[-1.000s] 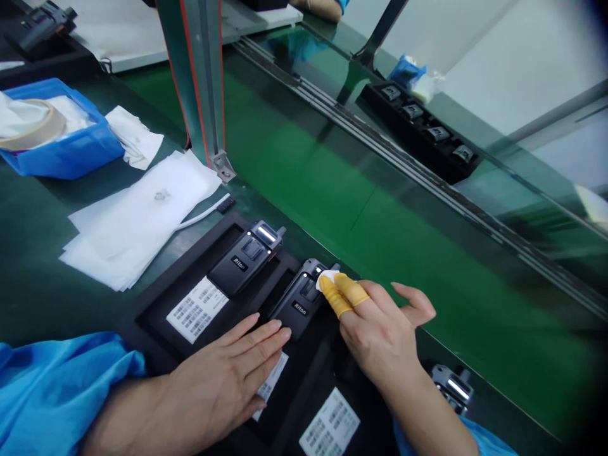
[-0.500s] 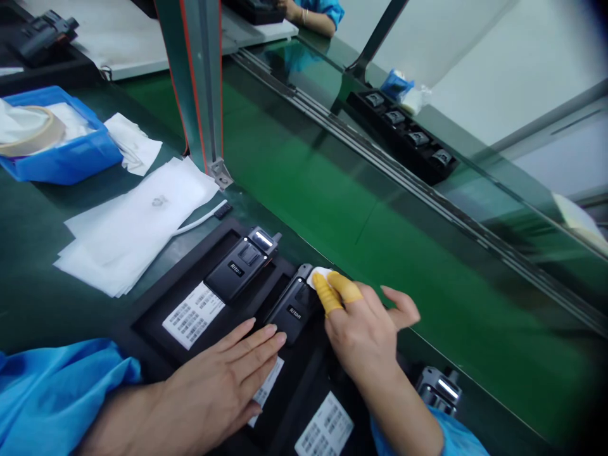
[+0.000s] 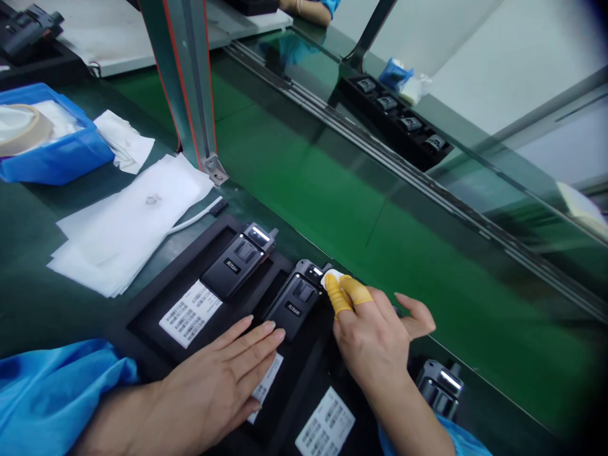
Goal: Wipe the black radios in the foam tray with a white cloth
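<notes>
A: Where is the Riton radio [image 3: 291,310]?
B: Lower centre of frame; the left hand [image 3: 223,383] lies flat, fingers extended, apparently steadying it; the right hand [image 3: 373,329] pinches a white cloth [image 3: 334,274] at its top.

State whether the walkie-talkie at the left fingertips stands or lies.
Lying: the walkie-talkie shows its Riton label facing up, the left hand over its lower end.

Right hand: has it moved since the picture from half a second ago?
Yes. Against the fixed metal post, the right hand has shifted toward the picture's right, uncovering more of the display on the radio beside it.
</notes>
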`<state>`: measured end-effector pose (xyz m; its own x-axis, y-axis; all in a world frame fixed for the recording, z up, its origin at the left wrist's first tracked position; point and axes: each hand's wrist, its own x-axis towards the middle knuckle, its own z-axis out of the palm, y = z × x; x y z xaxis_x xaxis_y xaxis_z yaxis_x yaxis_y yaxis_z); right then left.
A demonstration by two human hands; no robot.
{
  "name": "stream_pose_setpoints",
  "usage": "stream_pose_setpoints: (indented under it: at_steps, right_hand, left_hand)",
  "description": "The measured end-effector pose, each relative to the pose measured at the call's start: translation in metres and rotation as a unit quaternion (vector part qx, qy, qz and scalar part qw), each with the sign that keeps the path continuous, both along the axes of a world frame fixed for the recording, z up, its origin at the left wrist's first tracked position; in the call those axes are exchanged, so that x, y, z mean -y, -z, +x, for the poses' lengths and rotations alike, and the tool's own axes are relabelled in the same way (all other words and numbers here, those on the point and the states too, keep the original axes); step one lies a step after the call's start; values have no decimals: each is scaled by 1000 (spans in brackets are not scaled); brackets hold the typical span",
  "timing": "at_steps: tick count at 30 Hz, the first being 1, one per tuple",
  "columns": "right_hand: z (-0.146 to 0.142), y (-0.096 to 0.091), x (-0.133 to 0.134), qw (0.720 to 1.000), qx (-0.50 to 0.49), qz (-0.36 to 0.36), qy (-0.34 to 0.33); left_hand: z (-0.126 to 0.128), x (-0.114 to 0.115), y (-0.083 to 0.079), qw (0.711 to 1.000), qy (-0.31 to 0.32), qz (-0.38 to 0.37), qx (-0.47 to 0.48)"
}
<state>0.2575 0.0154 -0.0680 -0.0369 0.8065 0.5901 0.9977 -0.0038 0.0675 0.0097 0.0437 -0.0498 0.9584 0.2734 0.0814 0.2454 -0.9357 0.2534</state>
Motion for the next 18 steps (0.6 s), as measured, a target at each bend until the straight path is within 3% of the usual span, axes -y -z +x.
stream_pose_setpoints:
  at_steps: [6,14,18]
  right_hand:
    - [3,-9,8,999,29,21,30]
    - [-21,-26,-13,991,81,-22,-107]
    - [-9,-17,-4,994,55,-37,-84]
  left_hand:
    - [1,0,-2,1000,2,16,4]
    - [1,-1,-2,1000,3,18,-6]
    - [1,-1,-4,1000,2,6,6]
